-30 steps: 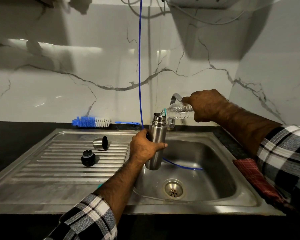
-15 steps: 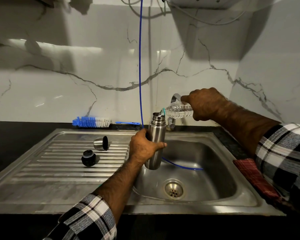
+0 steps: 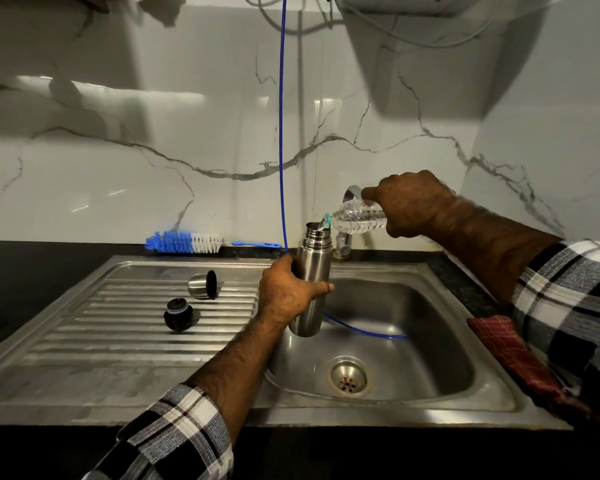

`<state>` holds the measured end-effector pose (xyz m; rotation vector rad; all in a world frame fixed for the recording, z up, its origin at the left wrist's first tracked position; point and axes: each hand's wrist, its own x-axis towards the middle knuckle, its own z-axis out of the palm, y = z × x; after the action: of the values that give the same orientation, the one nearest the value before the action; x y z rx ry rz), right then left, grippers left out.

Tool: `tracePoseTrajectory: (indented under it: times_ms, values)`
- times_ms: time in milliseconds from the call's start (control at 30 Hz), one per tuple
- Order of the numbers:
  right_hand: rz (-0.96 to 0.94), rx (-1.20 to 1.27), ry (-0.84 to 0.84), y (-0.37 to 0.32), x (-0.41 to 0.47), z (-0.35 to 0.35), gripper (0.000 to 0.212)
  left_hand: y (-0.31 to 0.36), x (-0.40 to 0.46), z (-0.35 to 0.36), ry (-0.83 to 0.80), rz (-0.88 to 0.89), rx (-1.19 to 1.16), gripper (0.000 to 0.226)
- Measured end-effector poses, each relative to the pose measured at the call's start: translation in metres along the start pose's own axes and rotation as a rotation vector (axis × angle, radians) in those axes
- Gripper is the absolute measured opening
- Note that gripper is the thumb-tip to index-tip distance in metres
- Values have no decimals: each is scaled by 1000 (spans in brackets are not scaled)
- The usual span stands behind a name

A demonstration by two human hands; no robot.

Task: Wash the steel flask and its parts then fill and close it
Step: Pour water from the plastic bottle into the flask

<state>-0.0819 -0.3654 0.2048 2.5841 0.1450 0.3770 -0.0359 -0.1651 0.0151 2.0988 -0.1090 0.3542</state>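
My left hand (image 3: 290, 291) grips the steel flask (image 3: 313, 271) upright over the left edge of the sink basin (image 3: 413, 341). Its mouth is uncovered. My right hand (image 3: 413, 204) holds a clear plastic bottle (image 3: 359, 218) tipped nearly flat, its neck right at the flask's mouth. On the ribbed drainboard (image 3: 118, 327) to the left lie the steel cup lid (image 3: 203, 285) on its side and the black stopper (image 3: 178, 314) in front of it.
A blue-and-white bottle brush (image 3: 187, 242) lies on the counter behind the drainboard. A thin blue hose (image 3: 281, 133) hangs down the wall into the basin. The tap (image 3: 349, 216) stands behind the bottle. A red checked cloth (image 3: 506, 348) lies at the sink's right rim.
My right hand has lifted the rear of the plastic bottle slightly. The flask and my left hand stay where they were.
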Motion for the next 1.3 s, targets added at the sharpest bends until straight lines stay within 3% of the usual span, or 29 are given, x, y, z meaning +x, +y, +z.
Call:
tracePoseTrajectory:
  times_ms: [1300]
  values:
    - [-8,-56,86,-7,-4,-16,63,4,-4,-3,13,2,4,80]
